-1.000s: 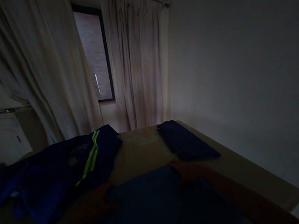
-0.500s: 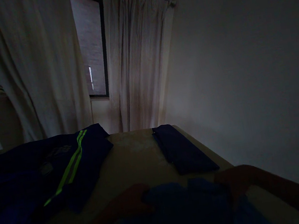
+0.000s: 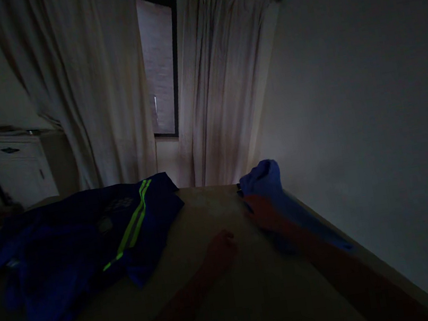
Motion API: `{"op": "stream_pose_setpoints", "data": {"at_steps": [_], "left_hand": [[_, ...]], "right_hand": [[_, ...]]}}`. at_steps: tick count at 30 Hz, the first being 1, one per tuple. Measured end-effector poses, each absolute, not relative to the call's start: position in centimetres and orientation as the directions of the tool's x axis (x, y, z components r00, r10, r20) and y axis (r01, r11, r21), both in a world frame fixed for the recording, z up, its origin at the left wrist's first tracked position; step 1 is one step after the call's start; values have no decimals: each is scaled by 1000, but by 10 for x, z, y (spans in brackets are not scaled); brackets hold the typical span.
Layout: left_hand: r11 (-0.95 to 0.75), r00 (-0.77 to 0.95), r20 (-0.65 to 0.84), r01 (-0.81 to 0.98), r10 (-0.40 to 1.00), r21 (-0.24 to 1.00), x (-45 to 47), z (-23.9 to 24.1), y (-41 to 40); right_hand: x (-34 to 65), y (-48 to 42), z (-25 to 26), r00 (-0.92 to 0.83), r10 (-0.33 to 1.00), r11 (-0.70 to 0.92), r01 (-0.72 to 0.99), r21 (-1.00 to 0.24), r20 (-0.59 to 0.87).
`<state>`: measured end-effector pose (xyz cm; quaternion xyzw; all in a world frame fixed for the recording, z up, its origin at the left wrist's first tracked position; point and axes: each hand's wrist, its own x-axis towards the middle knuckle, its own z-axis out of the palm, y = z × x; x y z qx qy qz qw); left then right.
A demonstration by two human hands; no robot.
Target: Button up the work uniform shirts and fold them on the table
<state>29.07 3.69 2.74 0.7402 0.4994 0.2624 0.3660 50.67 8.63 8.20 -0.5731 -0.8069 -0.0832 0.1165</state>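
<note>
A lighter blue garment point(image 3: 267, 176) lies along the right side of the bed-like surface, on top of the dark folded cloth, which is now mostly covered. My right hand point(image 3: 264, 214) is at its near left side, fingers curled against the fabric; the dim light blurs the fingertips. To the left of it, my left hand point(image 3: 222, 248) hovers above the surface with its fingers curled in and nothing visible in them. A dark blue jacket point(image 3: 84, 239) with yellow-green stripes spreads out on the left, its sleeve hanging toward me.
The pale brownish surface point(image 3: 207, 199) runs up to the curtains point(image 3: 211, 91) and a narrow window point(image 3: 161, 61). A plain wall point(image 3: 359, 106) borders the right edge. At the far left stands a white cabinet point(image 3: 23, 173). The room is dim.
The lighter blue garment has moved from close in front of me to the far right, onto the dark folded cloth. My left hand has let go of it. The view has turned slightly left.
</note>
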Motion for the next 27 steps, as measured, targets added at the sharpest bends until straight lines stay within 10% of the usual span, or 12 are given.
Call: {"op": "stream_pose_setpoints", "data": {"at_steps": [6,11,20,27], "left_hand": [[-103,17,314,960,949,260,80,10,36],[-85,81,198,996,977,12,24,11,24],[65,-218,339,909,915,411,74,82,16],[-380,250,288,656,924,652,165,88,-95]], "right_hand": [[467,42,-44,-323,932,350,921,-169,165],[471,44,-41,-297,928,349,903,-249,223],[474,44,-47,-294,916,368,887,-278,274],[472,36,-40,-341,865,485,754,-443,367]]}}
